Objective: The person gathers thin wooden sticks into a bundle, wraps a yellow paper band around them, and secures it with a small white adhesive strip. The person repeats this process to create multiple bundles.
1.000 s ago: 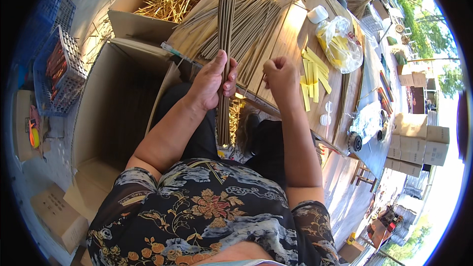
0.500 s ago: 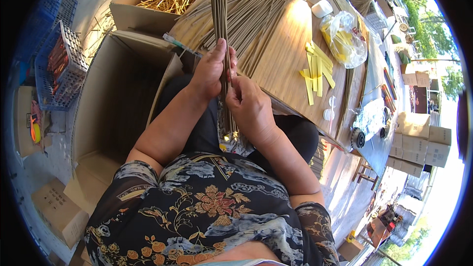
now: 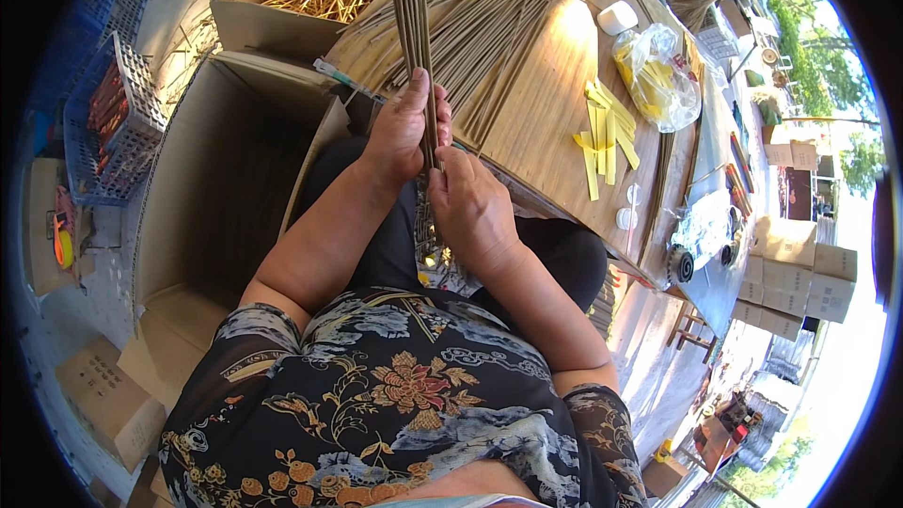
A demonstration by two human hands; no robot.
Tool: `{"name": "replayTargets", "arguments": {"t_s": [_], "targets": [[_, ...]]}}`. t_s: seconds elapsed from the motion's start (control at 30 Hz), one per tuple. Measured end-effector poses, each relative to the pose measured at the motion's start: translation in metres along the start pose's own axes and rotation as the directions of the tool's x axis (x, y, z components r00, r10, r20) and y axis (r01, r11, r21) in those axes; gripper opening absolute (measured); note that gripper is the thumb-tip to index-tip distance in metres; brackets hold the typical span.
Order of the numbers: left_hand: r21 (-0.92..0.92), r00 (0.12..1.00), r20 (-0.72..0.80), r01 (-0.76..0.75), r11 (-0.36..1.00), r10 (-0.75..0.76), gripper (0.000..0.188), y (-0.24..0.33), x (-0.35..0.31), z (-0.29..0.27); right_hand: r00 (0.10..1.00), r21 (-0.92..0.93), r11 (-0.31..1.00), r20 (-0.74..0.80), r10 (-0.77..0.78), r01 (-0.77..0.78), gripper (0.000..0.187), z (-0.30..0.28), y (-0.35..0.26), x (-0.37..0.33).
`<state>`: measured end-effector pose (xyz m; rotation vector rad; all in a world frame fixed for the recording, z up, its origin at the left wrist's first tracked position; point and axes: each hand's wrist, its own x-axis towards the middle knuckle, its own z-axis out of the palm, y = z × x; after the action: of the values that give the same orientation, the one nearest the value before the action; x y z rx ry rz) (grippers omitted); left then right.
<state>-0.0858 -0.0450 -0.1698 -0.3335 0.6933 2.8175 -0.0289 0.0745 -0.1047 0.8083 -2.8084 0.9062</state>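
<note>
Head view, 2 hands, left hand (image 3: 403,132) & right hand (image 3: 473,212) gripping 1 stick bundle (image 3: 416,33)

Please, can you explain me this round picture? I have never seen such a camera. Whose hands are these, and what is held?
The picture comes from a wide fisheye camera worn on a person's head, looking down, so straight edges bend. The forearms rising from below are the wearer's own. The left hand and the right hand together grip a bundle of thin brown sticks, standing upright over the lap. Ahead, on the wooden table, lie many more such sticks, yellow paper strips and a clear plastic bag. An open cardboard box stands at the person's left.
</note>
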Motion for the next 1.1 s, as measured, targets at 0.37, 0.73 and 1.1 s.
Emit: {"name": "replayTargets", "arguments": {"t_s": [0.37,0.73,1.1], "targets": [[-0.014,1.0,0.03,0.008,1.0,-0.008,0.034,0.002,-0.005,0.005,0.998,-0.097,0.993,0.016,-0.059,0.061,0.013,0.003,0.003,-0.002],[0.071,0.991,0.034,-0.13,0.989,0.128,0.02,0.007,-0.01,0.021,0.892,0.401,0.798,0.259,0.371,-0.449,0.045,-0.011,0.016,-0.011],[0.322,0.948,0.278,-0.244,0.915,0.155,0.013,0.014,-0.031,0.099,0.848,0.748,0.425,0.52,0.101,-0.509,0.02,-0.035,0.028,-0.022]]}}
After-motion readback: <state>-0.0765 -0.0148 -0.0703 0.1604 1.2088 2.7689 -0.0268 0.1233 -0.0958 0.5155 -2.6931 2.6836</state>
